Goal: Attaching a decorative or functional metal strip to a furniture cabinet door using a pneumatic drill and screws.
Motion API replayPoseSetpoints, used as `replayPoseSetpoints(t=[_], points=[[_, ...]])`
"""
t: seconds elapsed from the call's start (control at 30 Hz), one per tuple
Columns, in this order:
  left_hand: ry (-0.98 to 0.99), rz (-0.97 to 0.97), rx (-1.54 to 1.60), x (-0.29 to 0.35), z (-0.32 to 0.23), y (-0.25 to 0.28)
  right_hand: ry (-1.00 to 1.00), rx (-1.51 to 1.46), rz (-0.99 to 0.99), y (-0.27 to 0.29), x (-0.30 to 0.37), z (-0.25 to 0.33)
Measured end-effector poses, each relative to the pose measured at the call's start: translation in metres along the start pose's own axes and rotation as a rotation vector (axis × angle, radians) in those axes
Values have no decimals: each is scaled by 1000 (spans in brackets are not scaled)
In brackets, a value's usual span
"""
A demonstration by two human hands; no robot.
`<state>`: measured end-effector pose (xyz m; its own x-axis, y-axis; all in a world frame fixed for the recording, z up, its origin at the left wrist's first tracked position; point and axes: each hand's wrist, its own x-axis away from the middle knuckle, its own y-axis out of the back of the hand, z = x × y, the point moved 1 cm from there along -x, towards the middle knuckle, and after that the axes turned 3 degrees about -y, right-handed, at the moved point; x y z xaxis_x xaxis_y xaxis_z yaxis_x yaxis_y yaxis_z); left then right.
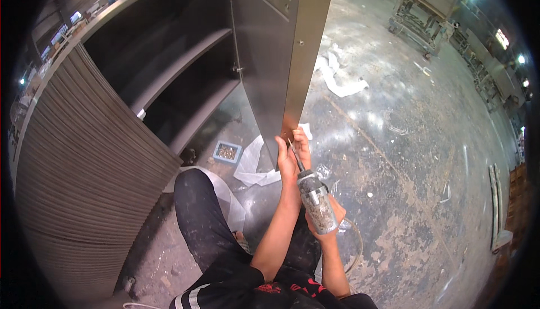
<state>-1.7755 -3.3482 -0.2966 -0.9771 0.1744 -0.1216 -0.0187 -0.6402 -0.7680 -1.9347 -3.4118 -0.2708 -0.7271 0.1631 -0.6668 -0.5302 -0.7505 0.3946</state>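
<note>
A dark cabinet door (pixel 261 44) stands swung out, its narrow metallic edge (pixel 309 39) facing me. My left hand (pixel 293 154) holds the lower end of that edge, thumb on one side and fingers on the other. My right hand (pixel 332 216) is wrapped round a worn, grey power screwdriver (pixel 319 205). Its long bit points up between the left thumb and fingers, with the tip by the door's edge. Whether a screw sits at the tip is too small to tell. A thin cord or hose (pixel 360 247) loops down beside my right forearm.
The dark cabinet (pixel 163 27) has shelves (pixel 185 70) and a ribbed side (pixel 84 168) at left. A blue tray of small hardware (pixel 227 152) lies on the floor below, near white wrapping sheets (pixel 256 165). More wrapping (pixel 343 84) lies beyond the door. A wheeled cart (pixel 424 5) stands far right.
</note>
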Motion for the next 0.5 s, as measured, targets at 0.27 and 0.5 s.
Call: replayPoseSetpoints(t=[0.27,0.5], points=[[18,26,54,-1,1,-5,-8,15,-32,-4,-1,1],[18,-44,65,-1,3,-14,-17,-29,-29,-7,-8,3]])
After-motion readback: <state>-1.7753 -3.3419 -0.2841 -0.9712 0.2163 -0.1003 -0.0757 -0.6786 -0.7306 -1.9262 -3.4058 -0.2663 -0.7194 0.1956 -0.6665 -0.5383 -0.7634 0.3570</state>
